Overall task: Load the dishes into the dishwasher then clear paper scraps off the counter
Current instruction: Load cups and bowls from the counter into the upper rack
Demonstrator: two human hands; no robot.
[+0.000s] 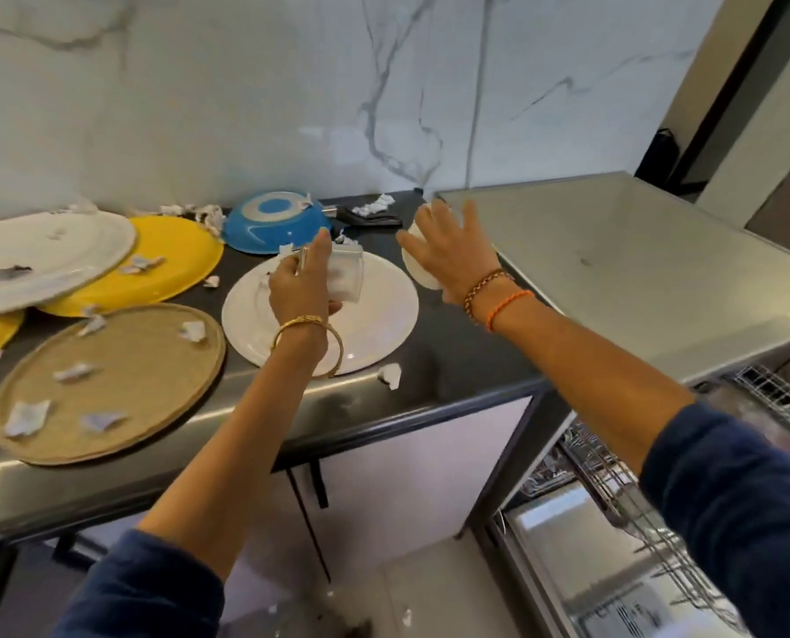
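Fingers [324, 244] of the left hand [299, 287] are curling round a clear glass [347, 278], holding it tipped on its side above the white plate [384, 315], its long axis running roughly left to right and its mouth seemingly facing right, though blur is making that uncertain. The right hand [448, 250] is spreading wide over a white bowl [418, 269] near the table's [457, 361] right end, fingers touching or nearly touching it; I cannot tell whether it is gripping. Both dishes are lying well left of the open dishwasher rack [623, 490], so the right hand is nearer it. Paper scraps [391, 375] are littering the plates and tray [108, 384].
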